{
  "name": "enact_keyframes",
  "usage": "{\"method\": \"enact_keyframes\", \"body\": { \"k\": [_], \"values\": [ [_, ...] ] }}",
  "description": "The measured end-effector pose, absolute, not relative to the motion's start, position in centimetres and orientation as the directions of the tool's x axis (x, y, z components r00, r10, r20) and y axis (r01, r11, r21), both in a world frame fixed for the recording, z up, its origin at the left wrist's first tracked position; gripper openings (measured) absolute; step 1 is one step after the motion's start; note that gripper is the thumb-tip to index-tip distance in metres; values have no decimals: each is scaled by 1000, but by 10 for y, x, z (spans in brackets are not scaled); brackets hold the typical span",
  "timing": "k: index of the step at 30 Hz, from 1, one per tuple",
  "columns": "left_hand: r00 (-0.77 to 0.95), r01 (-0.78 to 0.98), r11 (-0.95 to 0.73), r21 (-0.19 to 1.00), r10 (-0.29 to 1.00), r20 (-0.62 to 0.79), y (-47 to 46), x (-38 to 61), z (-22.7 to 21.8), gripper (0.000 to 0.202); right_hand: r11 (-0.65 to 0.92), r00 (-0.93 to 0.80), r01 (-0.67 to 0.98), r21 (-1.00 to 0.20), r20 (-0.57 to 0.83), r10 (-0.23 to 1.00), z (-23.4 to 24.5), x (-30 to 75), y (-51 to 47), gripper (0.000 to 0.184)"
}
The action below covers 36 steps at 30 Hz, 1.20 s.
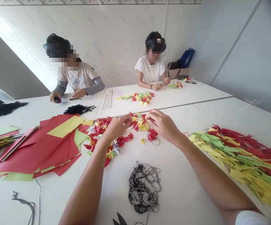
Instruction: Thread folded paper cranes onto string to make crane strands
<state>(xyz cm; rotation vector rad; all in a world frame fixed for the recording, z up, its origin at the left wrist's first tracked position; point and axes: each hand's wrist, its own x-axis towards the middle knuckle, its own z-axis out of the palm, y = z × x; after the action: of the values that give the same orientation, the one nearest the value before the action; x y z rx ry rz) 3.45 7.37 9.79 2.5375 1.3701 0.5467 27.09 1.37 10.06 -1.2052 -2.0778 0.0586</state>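
My left hand is closed in a pinch over a heap of small folded-paper pieces, mostly red with some yellow, green and white; what its fingertips hold is too small to make out. To its right, my right hand is also closed, fingers curled together with a bit of red at the tips. A thin dark cord loops on the table just below it, beside a red folded piece. Yellow folded pieces lie between the two hands.
A tangle of black cord and dark scissor blades lie in front of me. Red paper sheets spread at left; long rows of folded pieces lie at right. Two people work across the table.
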Motion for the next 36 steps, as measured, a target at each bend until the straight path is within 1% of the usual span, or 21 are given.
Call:
{"method": "enact_keyframes", "body": {
  "k": [1, 2, 4, 8, 13, 27, 31, 33, 36],
  "values": [
    [519, 708, -578, 405, 815, 257, 70, 34, 104, 11, 574, -302, 732, -366, 580, 756, 101, 271, 13, 17],
    [529, 673, -598, 434, 800, 283, 66, 33, 111, 10, 587, -305, 726, -358, 598, 742, 103, 272, 12, 17],
    [542, 635, -629, 449, 777, 321, 58, 32, 122, 12, 609, -309, 716, -341, 628, 714, 105, 272, 9, 16],
    [565, 625, -661, 416, 750, 344, 45, 33, 138, 14, 638, -315, 707, -305, 672, 671, 111, 274, 4, 16],
    [561, 649, -662, 376, 750, 351, 37, 34, 146, 16, 651, -329, 705, -281, 683, 651, 116, 274, 1, 16],
    [567, 666, -646, 374, 764, 309, 30, 37, 153, 13, 639, -339, 732, -238, 686, 644, 116, 273, 0, 17],
    [570, 651, -646, 399, 763, 306, 28, 38, 155, 10, 628, -349, 750, -210, 680, 644, 117, 270, -2, 20],
    [579, 629, -656, 416, 753, 313, 27, 39, 156, 9, 631, -355, 738, -237, 659, 663, 117, 268, -2, 20],
    [578, 617, -664, 424, 747, 329, 25, 40, 158, 10, 642, -356, 679, -357, 605, 712, 117, 266, -2, 18]
  ]
}}
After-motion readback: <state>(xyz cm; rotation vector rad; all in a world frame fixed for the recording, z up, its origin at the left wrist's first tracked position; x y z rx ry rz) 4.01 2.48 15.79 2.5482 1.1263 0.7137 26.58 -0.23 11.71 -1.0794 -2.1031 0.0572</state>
